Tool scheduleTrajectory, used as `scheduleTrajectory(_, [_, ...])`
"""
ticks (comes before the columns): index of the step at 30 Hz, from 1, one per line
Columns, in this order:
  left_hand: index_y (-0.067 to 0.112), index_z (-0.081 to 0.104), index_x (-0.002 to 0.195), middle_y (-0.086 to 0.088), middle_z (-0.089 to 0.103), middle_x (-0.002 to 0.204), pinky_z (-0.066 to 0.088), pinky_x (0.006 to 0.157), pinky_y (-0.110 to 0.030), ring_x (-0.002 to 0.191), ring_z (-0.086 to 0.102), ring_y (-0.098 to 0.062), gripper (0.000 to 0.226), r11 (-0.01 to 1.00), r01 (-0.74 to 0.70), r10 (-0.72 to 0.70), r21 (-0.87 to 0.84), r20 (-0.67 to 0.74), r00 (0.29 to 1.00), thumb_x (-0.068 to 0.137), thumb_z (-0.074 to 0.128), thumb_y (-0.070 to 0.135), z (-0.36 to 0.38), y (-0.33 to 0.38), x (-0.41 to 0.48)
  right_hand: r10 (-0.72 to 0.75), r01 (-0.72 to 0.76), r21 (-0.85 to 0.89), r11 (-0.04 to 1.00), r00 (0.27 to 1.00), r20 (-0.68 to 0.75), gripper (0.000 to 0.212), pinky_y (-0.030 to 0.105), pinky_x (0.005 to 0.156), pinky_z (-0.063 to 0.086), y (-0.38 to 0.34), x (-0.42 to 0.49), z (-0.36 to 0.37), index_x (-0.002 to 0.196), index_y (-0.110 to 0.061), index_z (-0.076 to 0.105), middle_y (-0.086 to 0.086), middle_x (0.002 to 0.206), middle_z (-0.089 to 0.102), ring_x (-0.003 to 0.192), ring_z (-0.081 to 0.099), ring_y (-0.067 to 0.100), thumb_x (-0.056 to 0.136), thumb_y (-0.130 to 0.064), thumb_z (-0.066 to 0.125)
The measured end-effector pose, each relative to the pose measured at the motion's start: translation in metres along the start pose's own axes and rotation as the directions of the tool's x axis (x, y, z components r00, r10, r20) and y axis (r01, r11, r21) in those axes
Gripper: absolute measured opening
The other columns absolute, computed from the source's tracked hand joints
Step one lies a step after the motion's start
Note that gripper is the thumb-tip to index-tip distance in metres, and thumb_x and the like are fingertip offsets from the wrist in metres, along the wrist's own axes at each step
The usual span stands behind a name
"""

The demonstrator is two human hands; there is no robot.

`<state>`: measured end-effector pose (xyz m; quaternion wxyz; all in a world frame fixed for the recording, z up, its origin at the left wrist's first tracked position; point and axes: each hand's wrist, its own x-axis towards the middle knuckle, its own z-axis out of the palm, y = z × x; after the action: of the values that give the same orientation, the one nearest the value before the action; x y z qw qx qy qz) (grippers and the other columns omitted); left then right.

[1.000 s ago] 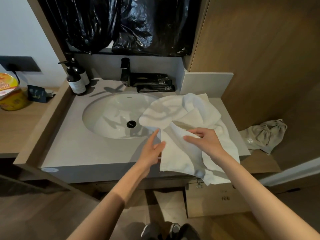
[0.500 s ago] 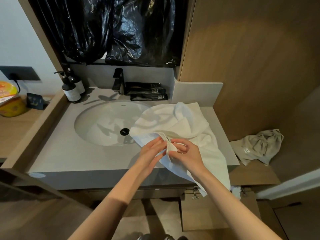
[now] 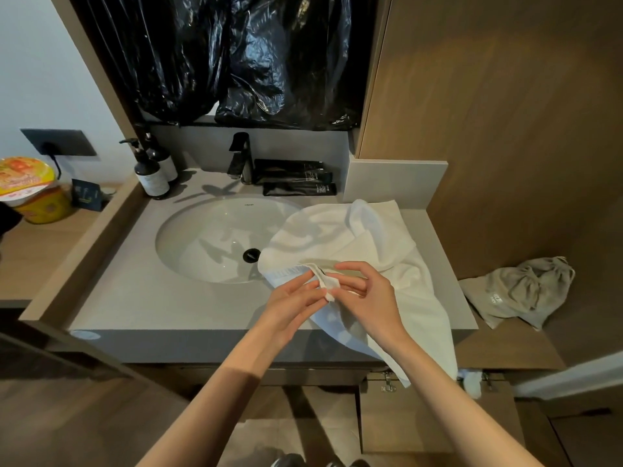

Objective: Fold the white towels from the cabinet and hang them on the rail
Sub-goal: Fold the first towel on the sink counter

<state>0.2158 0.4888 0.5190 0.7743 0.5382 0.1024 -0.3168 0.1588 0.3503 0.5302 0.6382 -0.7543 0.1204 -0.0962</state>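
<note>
Left hand (image 3: 293,306) and right hand (image 3: 369,299) pinch one white towel (image 3: 354,237) corner, apparently locating edges for folding.

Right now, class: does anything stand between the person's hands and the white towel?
Nothing visible does. The left hand and right hand already pinch one corner of the white terry towel, which lies crumpled on the grey stone counter.

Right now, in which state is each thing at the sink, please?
white towel: unfolded, crumpled, hanging over the counter edge.
left hand: pinches the towel's corner.
right hand: pinches the same corner.
faucet: no water running.
pump bottles: upright.
grey bag: lying crumpled.
</note>
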Motion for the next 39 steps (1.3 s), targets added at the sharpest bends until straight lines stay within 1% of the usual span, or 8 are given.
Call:
scheduleTrajectory(16, [-0.001, 0.055, 0.129, -0.011, 0.066, 0.121, 0.055, 0.085, -0.023, 0.109, 0.065, -0.016, 0.052, 0.991, 0.123, -0.118, -0.053, 0.089, 0.989, 0.079, 0.069, -0.007, -0.012, 0.017, 0.027, -0.125, 0.164, -0.282, 0.945, 0.98, 0.153, 0.034, 0.018, 0.091, 0.05, 0.004, -0.002, -0.004, 0.12, -0.026, 0.059, -0.015, 0.11, 0.07, 0.104, 0.064, -0.002, 0.089, -0.013, 0.067])
scheduleTrajectory(21, [0.002, 0.066, 0.113, -0.009, 0.069, 0.115, 0.057, 0.078, -0.021, 0.105, 0.065, -0.013, 0.033, 0.984, 0.15, -0.138, -0.098, 0.121, 0.983, 0.083, 0.062, -0.01, -0.008, 0.022, 0.026, -0.133, 0.141, -0.27, 0.953, 0.99, 0.047, 0.038, 0.016, 0.084, 0.053, 0.008, 0.0, 0.002, 0.114, -0.028, 0.059, -0.013, 0.102, 0.073, 0.099, 0.066, -0.003, 0.085, -0.005, 0.069])
scheduleTrajectory(26, [0.004, 0.047, 0.127, -0.013, 0.061, 0.118, 0.058, 0.069, -0.023, 0.094, 0.069, -0.018, 0.055, 0.981, -0.09, 0.092, 0.174, -0.003, 0.996, 0.079, 0.075, 0.001, -0.002, 0.03, 0.019, -0.15, 0.135, -0.189, 0.973, 0.987, -0.064, 0.045, 0.013, 0.076, 0.053, 0.005, 0.005, 0.004, 0.115, -0.032, 0.046, -0.014, 0.094, 0.071, 0.091, 0.068, 0.0, 0.086, -0.01, 0.071])
scheduleTrajectory(29, [0.022, 0.046, 0.125, 0.001, 0.056, 0.109, 0.056, 0.074, -0.023, 0.091, 0.064, -0.009, 0.059, 0.59, -0.489, 0.481, 0.643, 0.207, 0.852, 0.077, 0.079, 0.017, -0.006, 0.041, 0.013, -0.169, 0.148, -0.18, 0.973, 0.979, -0.111, 0.057, 0.015, 0.072, 0.054, 0.001, 0.012, -0.003, 0.112, -0.037, 0.036, -0.017, 0.092, 0.065, 0.087, 0.067, 0.001, 0.082, -0.008, 0.075])
scheduleTrajectory(31, [0.029, 0.054, 0.125, 0.01, 0.051, 0.115, 0.05, 0.081, -0.017, 0.102, 0.054, -0.004, 0.05, 0.222, -0.632, 0.484, 0.742, 0.479, 0.733, 0.08, 0.076, 0.028, -0.012, 0.047, 0.012, -0.193, 0.167, -0.212, 0.963, 0.975, -0.107, 0.062, 0.016, 0.071, 0.055, 0.0, 0.014, -0.006, 0.111, -0.037, 0.032, -0.012, 0.093, 0.063, 0.084, 0.066, 0.003, 0.08, -0.007, 0.077])
scheduleTrajectory(33, [0.032, 0.06, 0.123, 0.017, 0.049, 0.119, 0.041, 0.086, -0.014, 0.11, 0.044, -0.002, 0.04, 0.004, -0.681, 0.408, 0.732, 0.621, 0.669, 0.084, 0.07, 0.036, -0.013, 0.049, 0.016, -0.205, 0.178, -0.236, 0.955, 0.974, -0.096, 0.064, 0.017, 0.07, 0.056, 0.001, 0.014, -0.007, 0.11, -0.036, 0.031, -0.01, 0.093, 0.061, 0.083, 0.066, 0.004, 0.078, -0.008, 0.079])
scheduleTrajectory(36, [0.024, 0.067, 0.109, 0.014, 0.06, 0.107, 0.038, 0.085, -0.019, 0.1, 0.046, -0.005, 0.029, -0.06, -0.701, 0.379, 0.71, 0.666, 0.642, 0.085, 0.067, 0.04, -0.005, 0.045, 0.025, -0.218, 0.195, -0.238, 0.951, 0.973, -0.076, 0.064, 0.022, 0.072, 0.058, 0.004, 0.011, -0.006, 0.108, -0.032, 0.029, -0.007, 0.093, 0.058, 0.079, 0.068, 0.008, 0.078, -0.009, 0.079])
scheduleTrajectory(39, [0.017, 0.068, 0.093, 0.011, 0.064, 0.089, 0.039, 0.077, -0.02, 0.086, 0.053, -0.006, 0.019, 0.052, -0.673, 0.381, 0.738, 0.608, 0.696, 0.086, 0.067, 0.035, -0.002, 0.043, 0.031, -0.179, 0.152, -0.224, 0.963, 0.978, -0.106, 0.06, 0.022, 0.073, 0.058, 0.005, 0.007, -0.006, 0.11, -0.025, 0.03, -0.007, 0.093, 0.057, 0.08, 0.067, 0.011, 0.078, -0.012, 0.079])
